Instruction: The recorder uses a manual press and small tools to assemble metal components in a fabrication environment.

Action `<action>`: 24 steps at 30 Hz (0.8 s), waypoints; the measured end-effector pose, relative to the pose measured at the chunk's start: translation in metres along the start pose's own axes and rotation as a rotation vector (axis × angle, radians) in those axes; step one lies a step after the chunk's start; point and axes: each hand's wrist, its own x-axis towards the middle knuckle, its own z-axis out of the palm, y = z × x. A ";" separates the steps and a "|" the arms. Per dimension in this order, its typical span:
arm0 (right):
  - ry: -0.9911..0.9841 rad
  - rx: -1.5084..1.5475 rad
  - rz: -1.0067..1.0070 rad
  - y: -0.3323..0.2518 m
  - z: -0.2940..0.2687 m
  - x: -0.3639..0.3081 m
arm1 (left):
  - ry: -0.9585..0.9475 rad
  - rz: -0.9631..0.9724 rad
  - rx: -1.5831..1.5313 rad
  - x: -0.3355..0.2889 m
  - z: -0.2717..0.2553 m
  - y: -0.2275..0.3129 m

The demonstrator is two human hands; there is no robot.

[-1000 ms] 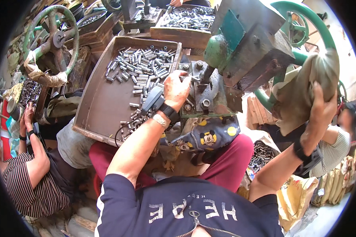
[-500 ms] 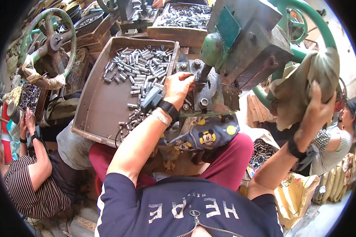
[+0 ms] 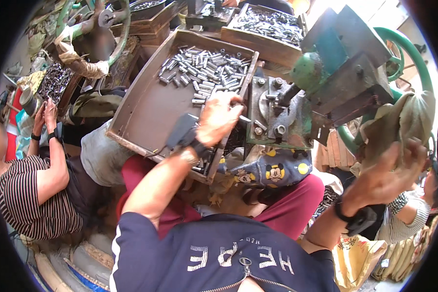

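My left hand [image 3: 220, 118] is over the right wall of a shallow brown tray [image 3: 143, 114], its fingers curled together. A small pale metal piece [image 3: 245, 119] sticks out at the fingertips; the grip hides the rest of it. Short silvery metal tubes [image 3: 207, 68] lie heaped in the tray. Just right of that hand is the press's bolted steel plate [image 3: 265, 109], with a dark punch [image 3: 290, 92] above it. My right hand [image 3: 392, 168] is at the cloth [image 3: 406, 121] wrapped on the green handwheel [image 3: 418, 63], fingers apart; whether it touches the cloth is hard to tell.
A second tray [image 3: 258, 44] of metal pieces stands beyond. Another handwheel [image 3: 65, 53] rises at the left, near a co-worker in a striped shirt [image 3: 27, 199]. A second person [image 3: 409, 209] is at the right. Patterned fabric [image 3: 272, 170] hangs under the press.
The view has shifted, so the scene sits farther right. My left hand has moved from the steel plate back to the tray's edge. My right hand's fingers have loosened from the cloth.
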 end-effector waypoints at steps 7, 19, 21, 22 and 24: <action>-1.017 0.579 -0.150 -0.147 0.137 -0.146 | -0.156 -0.118 0.439 -0.067 -0.107 -0.066; -1.178 0.608 -0.075 -0.177 0.173 -0.191 | -0.143 -0.048 0.431 -0.079 -0.105 -0.063; -1.161 0.727 0.097 -0.160 0.147 -0.162 | -0.080 -0.040 0.298 -0.076 -0.110 -0.048; -1.094 0.752 0.123 -0.147 0.132 -0.152 | -0.146 -0.157 0.086 -0.069 -0.110 -0.036; -1.225 0.837 0.353 -0.130 0.105 -0.130 | -0.212 -0.272 -0.118 -0.063 -0.107 -0.020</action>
